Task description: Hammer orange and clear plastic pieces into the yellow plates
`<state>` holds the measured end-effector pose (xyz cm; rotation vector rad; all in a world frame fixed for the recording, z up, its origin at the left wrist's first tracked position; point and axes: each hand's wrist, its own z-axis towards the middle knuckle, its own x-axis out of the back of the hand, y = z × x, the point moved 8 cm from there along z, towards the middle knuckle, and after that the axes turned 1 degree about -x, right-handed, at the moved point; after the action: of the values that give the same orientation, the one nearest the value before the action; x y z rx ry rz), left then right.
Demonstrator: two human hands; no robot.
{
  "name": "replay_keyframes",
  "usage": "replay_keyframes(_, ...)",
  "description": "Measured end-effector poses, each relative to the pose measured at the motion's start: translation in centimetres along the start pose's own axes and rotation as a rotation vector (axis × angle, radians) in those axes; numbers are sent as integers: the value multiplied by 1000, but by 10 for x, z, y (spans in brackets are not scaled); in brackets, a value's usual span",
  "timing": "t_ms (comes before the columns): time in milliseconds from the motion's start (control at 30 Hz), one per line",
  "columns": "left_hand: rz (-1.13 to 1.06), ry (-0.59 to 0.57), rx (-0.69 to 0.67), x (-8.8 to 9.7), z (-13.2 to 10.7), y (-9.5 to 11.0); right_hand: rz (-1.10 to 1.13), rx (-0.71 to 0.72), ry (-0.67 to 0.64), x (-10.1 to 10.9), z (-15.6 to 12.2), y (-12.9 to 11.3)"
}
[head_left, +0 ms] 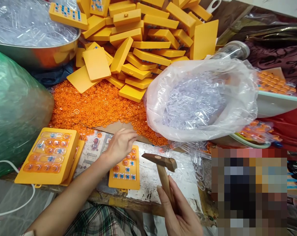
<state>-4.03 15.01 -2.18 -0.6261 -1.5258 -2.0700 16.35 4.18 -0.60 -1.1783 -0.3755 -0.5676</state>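
A yellow plastic board (125, 185) lies flat before me, with orange round caps and small blue-and-clear square pieces set in its face. My left hand (121, 144) is over its upper part, fingers curled together; whatever they pinch, if anything, is hidden. Held in my right hand (179, 213) by its wooden handle is a hammer (165, 180), its head raised just right of the board. To the left, a yellow board with filled rows (48, 147) rests on another yellow board (76, 160).
Loose orange caps (96, 106) are heaped behind my hands, below a pile of yellow boards (150, 21). A plastic bag of clear parts (158, 111) stands back right. At left are a metal bowl (52, 55) of clear pieces and a green sack (18, 114). A pixelated area covers the lower right.
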Motion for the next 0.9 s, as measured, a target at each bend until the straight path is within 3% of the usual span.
replay_keyframes(100,34,-89,-2,-29,31,-5,-3,-40,32,7,-1,14)
replay_keyframes(167,56,-130,9,-36,36,-9,-12,-81,51,11,-5,22)
replay_keyframes(300,94,-165,42,-31,33,-18,-30,-156,40,10,-10,30)
replay_keyframes(433,80,-168,53,-23,30,-15,-5,-129,23,3,-7,24)
replay_keyframes(500,43,-166,45,-16,17,-9,-6,-77,30,2,-7,16)
replay_keyframes(600,-52,-158,11,1,-26,2,-41,14,-10,3,-13,4)
replay_keyframes(667,-202,-172,-49,12,-63,10,-58,82,-118,-1,-19,-4)
replay_keyframes(767,-233,-227,-68,17,-107,9,-22,202,-308,-15,-30,-18)
replay_keyframes(900,-167,-150,-93,17,-126,4,31,265,-407,-31,-40,-28)
